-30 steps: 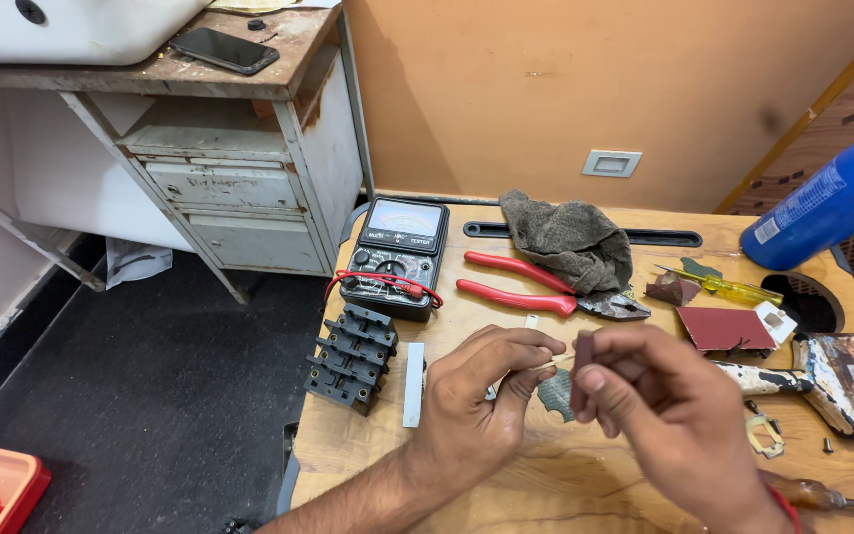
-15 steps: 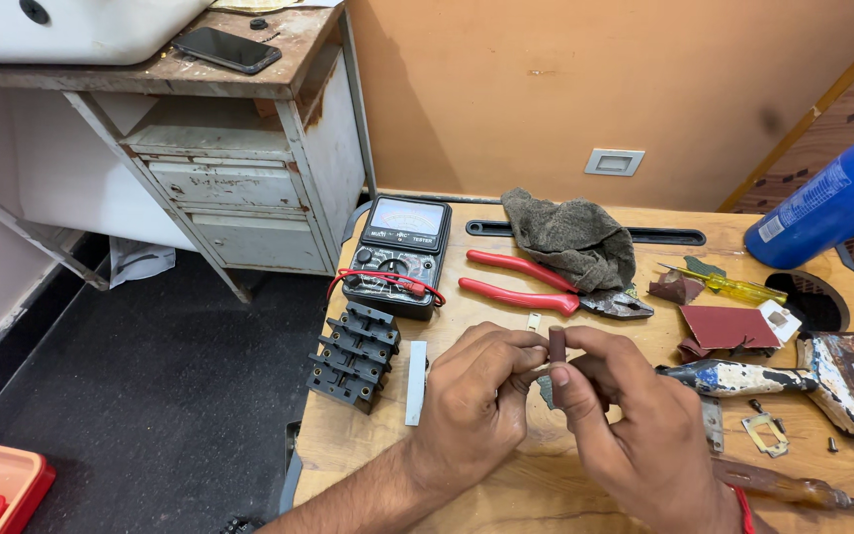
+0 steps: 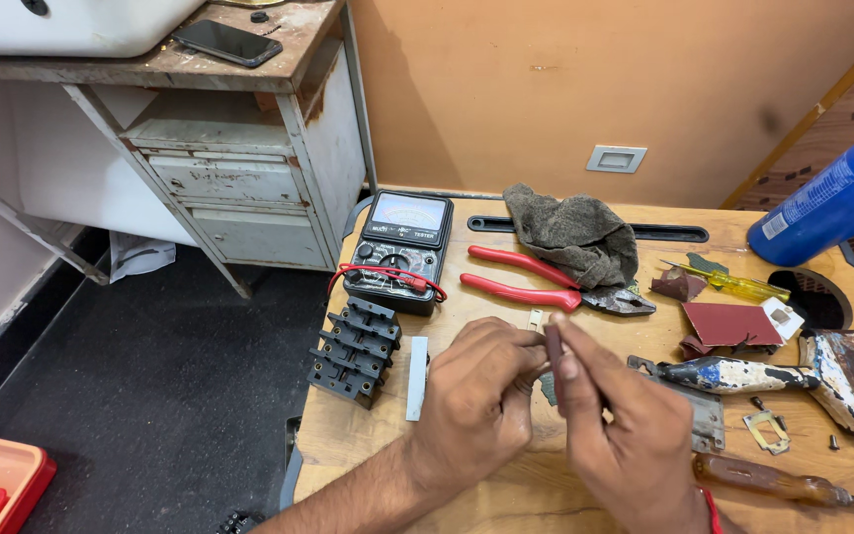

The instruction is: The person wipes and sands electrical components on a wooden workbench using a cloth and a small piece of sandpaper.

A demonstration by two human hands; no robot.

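Wooden bench (image 3: pixel 506 504), tools scattered. Both hands meet mid-bench: right hand (image 3: pixel 625 435) pinches small dark strip (image 3: pixel 553 348), long axis upright; left hand (image 3: pixel 481 396) curled, fingertips touching strip's lower part.

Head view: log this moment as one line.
left hand: pinches small metal piece | right hand: holds sandpaper strip against it | nearby: pliers, meter

head cam | looks down, forward | close over wooden table (image 3: pixel 506 494)
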